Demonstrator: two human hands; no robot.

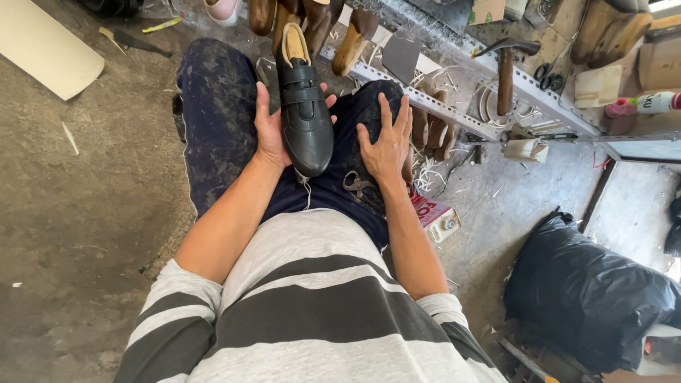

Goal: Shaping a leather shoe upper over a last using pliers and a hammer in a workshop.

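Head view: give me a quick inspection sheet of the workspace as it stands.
Surface: person's lap in dark, dusty trousers, over a bare concrete floor.
Job's things: black shoe with two straps, lying on the lap, toe toward the person.
Clutter: pincers on the lap; hammer and wooden lasts on the metal rack; scraps and shavings below.
Hands: left hand cups the shoe's side; right hand flat on the thigh, open.
Cables: nothing seen.
Surroundings: black plastic bag at right.
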